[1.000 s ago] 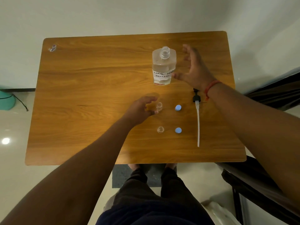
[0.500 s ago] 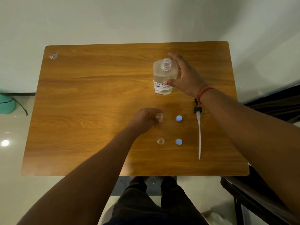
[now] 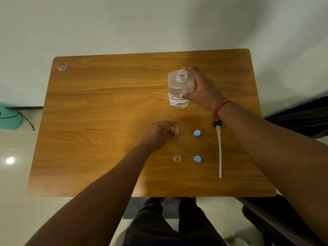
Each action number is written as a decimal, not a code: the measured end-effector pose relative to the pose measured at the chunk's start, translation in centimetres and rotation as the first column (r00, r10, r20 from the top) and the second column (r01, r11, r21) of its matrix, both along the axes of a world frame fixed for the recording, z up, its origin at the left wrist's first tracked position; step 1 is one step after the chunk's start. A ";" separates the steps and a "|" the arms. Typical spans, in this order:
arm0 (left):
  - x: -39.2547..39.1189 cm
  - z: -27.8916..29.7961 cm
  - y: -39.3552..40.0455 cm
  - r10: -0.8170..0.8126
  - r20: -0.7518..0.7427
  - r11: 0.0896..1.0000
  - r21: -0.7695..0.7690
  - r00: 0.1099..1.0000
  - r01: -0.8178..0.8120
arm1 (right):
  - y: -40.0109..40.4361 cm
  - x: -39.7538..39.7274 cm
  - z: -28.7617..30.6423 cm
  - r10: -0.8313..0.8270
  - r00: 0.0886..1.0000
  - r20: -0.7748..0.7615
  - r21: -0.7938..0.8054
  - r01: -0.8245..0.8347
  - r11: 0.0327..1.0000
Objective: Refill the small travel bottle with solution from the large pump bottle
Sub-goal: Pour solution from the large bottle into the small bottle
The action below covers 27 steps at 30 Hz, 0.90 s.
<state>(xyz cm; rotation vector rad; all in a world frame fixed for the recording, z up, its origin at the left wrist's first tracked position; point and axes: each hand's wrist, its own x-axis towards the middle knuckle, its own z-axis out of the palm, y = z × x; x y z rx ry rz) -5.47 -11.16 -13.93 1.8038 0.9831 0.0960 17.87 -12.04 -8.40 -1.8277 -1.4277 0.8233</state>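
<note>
Two hands at work on a wooden table (image 3: 106,107) set against a pale wall (image 3: 124,23).

At far left a teal object (image 3: 8,119) with a dark cable sits on the glossy floor (image 3: 16,174), and a small wrapper (image 3: 62,67) lies at the table's far-left corner. The left hand (image 3: 159,134) curls its fingers round a small travel bottle (image 3: 174,127) standing mid-table; a second small bottle (image 3: 177,158) stands nearer, apart. Two blue caps (image 3: 197,133) lie just right of them. The right hand (image 3: 202,89) grips the uncapped large bottle (image 3: 179,89), upright with a handwritten label. The pump (image 3: 219,148) lies flat toward the right edge.
</note>
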 end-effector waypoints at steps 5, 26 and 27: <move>-0.8 0.9 0.6 -0.007 0.035 1.000 0.029 0.999 0.006 | -0.7 -0.2 0.0 -0.059 0.998 -0.002 0.045 0.059 0.997; 1.1 21.9 5.4 0.063 0.384 0.998 -0.009 0.921 -0.064 | -5.0 2.5 20.2 -0.129 0.992 -0.001 0.278 0.124 0.953; 1.5 24.0 5.6 0.057 0.417 0.998 -0.009 0.907 -0.059 | -5.1 2.5 22.5 -0.131 0.991 0.005 0.305 0.124 0.944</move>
